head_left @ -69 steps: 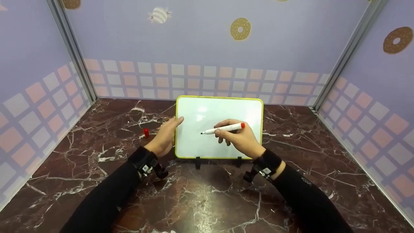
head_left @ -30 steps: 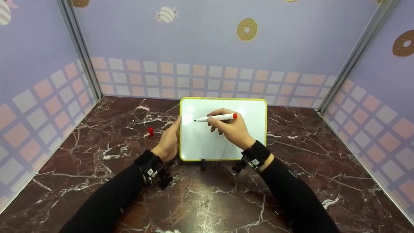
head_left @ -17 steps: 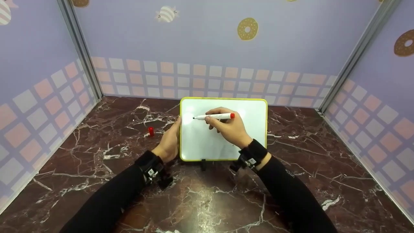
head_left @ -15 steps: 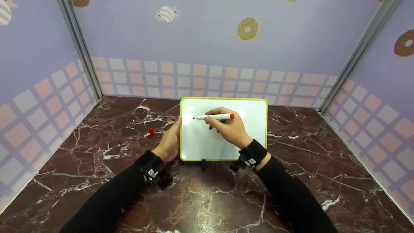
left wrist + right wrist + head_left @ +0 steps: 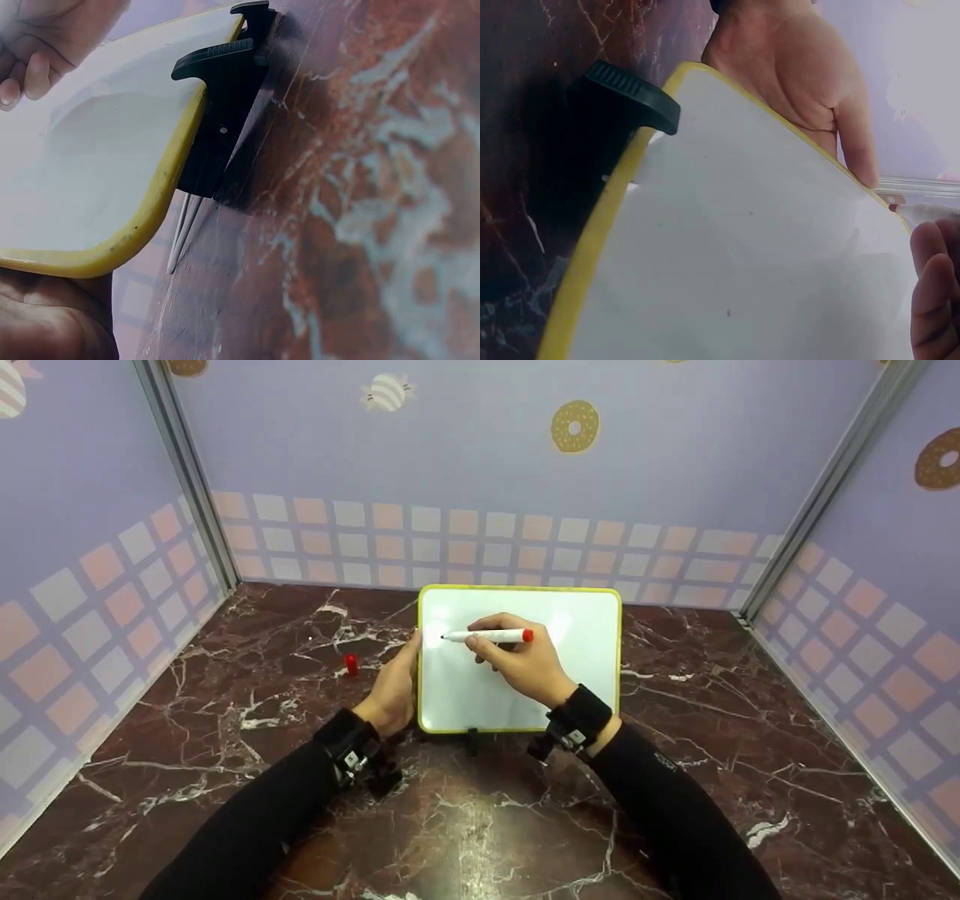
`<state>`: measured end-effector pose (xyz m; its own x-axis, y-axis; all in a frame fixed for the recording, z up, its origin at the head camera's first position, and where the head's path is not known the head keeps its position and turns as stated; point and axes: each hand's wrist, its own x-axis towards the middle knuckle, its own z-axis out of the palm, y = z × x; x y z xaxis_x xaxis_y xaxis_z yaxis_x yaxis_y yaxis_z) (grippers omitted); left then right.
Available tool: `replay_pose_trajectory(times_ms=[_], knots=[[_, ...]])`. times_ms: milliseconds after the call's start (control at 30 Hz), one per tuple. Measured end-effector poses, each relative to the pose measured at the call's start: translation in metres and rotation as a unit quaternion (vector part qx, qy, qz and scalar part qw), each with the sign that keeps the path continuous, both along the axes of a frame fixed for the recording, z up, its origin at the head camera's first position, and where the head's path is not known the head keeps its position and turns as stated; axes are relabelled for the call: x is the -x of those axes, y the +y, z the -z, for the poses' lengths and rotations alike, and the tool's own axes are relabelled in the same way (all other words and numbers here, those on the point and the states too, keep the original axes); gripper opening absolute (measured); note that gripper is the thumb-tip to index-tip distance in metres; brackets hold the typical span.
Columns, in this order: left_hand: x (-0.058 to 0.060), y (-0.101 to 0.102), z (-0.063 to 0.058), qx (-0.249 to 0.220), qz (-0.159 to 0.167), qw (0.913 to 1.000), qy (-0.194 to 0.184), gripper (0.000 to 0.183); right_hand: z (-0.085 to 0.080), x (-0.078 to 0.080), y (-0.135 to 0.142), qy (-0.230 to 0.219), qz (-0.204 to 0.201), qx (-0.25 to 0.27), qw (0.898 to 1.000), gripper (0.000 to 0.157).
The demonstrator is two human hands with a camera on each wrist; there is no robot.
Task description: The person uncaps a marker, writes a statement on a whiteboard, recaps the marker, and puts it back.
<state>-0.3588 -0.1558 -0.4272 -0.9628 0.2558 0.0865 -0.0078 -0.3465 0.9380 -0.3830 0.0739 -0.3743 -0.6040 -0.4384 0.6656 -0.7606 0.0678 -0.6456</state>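
A small yellow-framed whiteboard (image 5: 480, 705) leans back on a black stand (image 5: 221, 112), whose hooks catch its lower edge. My right hand (image 5: 525, 664) pinches a white marker (image 5: 491, 636) with a red end between thumb and fingers. The marker's bare dark tip is right at the board's upper left area. At the left edge, my left hand (image 5: 394, 690) steadies the board; in the right wrist view its thumb lies along the frame and its fingers are hidden behind. The white surface shows no clear lines, only faint specks.
A red marker cap (image 5: 351, 664) stands on the dark marbled table (image 5: 465, 825), left of my left hand. Patterned lilac panels (image 5: 480, 457) close off the back and both sides, with metal posts (image 5: 187, 472) in the corners.
Over the last seconds my right hand has carried the marker up and to the left across the board. My left thumb, earlier over the front of the frame, now lies at the edge.
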Motion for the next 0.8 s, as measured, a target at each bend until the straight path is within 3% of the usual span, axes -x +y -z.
replay_pose_trajectory(times_ms=[800], knots=[[0.0012,0.0008,0.0011,0.001,-0.002,1.0,0.006,0.068,0.0056,0.0006,-0.0032,0.008,0.009,-0.017,1.0,0.021]])
